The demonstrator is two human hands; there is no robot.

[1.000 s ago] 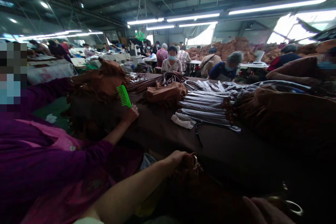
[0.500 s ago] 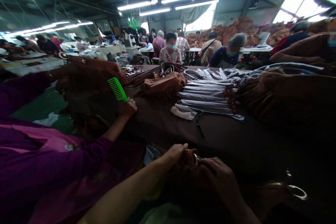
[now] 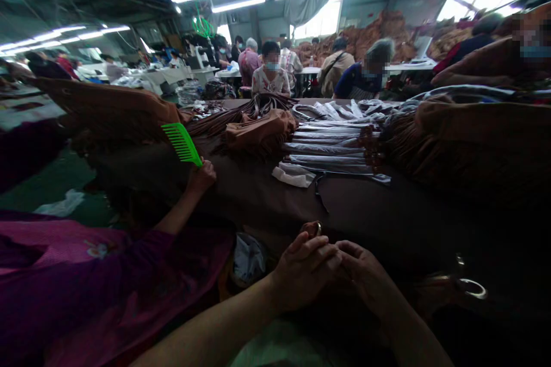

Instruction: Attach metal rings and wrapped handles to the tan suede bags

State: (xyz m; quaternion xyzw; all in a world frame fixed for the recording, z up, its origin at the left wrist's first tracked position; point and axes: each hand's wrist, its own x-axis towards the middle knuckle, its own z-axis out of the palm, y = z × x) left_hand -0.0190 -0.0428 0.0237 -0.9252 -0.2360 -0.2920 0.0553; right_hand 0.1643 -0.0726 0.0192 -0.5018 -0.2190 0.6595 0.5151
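My left hand (image 3: pixel 301 272) is closed in front of me around a brown leather piece (image 3: pixel 306 230), which carries a gold-coloured metal ring (image 3: pixel 318 229). Its top end and the ring stick up above my fingers; the rest is hidden in shadow. My right hand (image 3: pixel 365 278) meets the left fingertips, thumb and fingers pinched together. What lies in that pinch is too dark to make out. To the right, a second metal ring (image 3: pixel 473 288) sits on a dark brown leather item.
At my left a co-worker in purple sleeves holds a green comb (image 3: pixel 183 143). On the brown-covered table (image 3: pixel 253 195) lie plastic-wrapped straps (image 3: pixel 327 149), a white slip (image 3: pixel 293 175), a black strip (image 3: pixel 319 195) and fringed brown bags (image 3: pixel 260 128). Several people work beyond.
My left hand has turned and its fingers now cover most of the leather piece. The ring shows higher, above that hand. The view has shifted slightly; the co-worker still holds the comb.
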